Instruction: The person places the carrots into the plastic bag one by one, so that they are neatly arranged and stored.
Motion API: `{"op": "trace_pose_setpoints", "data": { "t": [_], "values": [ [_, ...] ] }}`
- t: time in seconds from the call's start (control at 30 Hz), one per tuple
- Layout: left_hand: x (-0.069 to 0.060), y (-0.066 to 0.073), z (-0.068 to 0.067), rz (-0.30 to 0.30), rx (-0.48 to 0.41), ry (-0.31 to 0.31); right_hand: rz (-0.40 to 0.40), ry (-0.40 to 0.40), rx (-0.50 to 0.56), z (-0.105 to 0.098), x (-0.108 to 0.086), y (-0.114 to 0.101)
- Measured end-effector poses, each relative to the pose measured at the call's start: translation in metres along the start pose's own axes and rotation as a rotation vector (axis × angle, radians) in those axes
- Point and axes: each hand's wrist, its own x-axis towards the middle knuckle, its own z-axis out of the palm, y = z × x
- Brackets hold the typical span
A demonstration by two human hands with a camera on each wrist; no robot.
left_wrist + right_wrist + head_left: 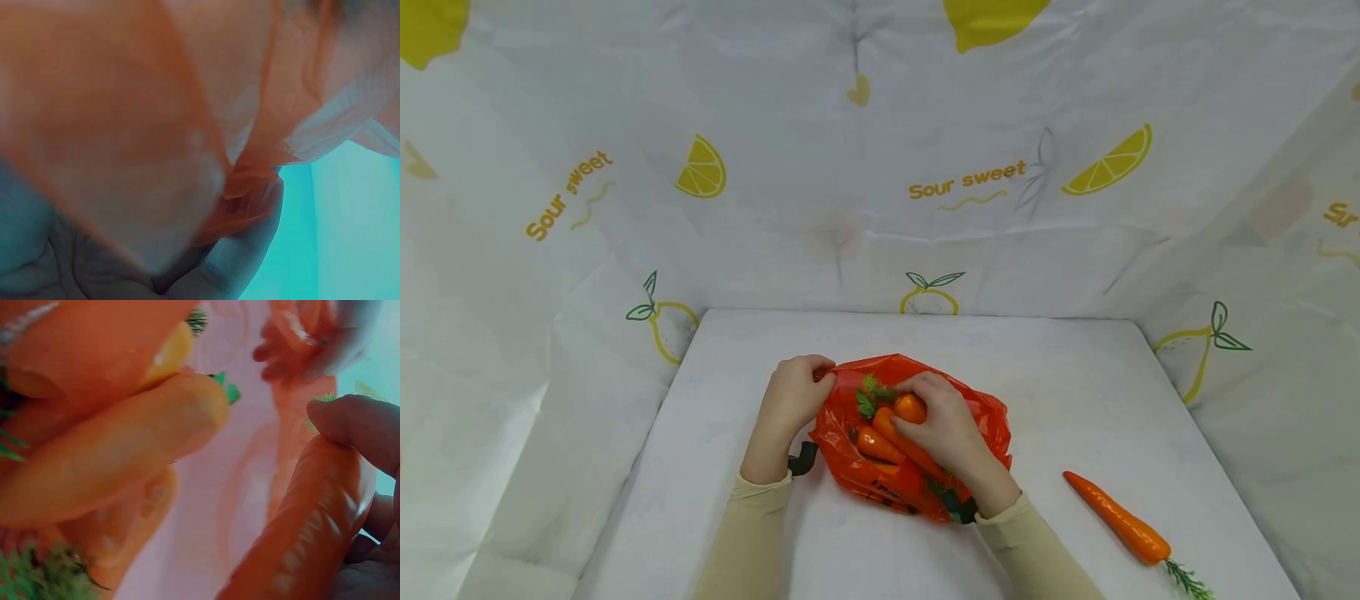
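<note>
A red plastic bag (992, 421) lies opened on the white table, with several orange carrots inside. At its upper left rim, my left hand (792, 398) pinches the plastic; the left wrist view shows the bag film (125, 125) bunched at the fingers. Over the bag's opening, my right hand (949, 423) grips a carrot (306, 531) near its thick end, between thumb and fingers. Beside that hand lie a long carrot (901, 435) and a shorter one (878, 447), partly hidden by the bag and hand. Green carrot tops (868, 398) stick up near the bag's middle.
A single carrot (1118, 518) with a green top rests on the white table (1045, 358), to the right of the bag. Lemon-printed white sheeting (820, 192) hangs behind and at both sides of the table.
</note>
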Motion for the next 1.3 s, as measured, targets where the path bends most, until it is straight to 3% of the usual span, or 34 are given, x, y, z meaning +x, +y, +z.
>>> {"op": "trace_pose_setpoints", "data": {
  "t": [0.8,1.3],
  "values": [
    [-0.002,0.000,0.000,0.014,-0.020,0.006,0.062,-0.071,-0.030,0.025,0.006,0.028],
    [-0.002,0.001,-0.001,0.005,-0.022,-0.001,0.074,-0.102,-0.058,0.025,0.007,0.030]
  ]
}}
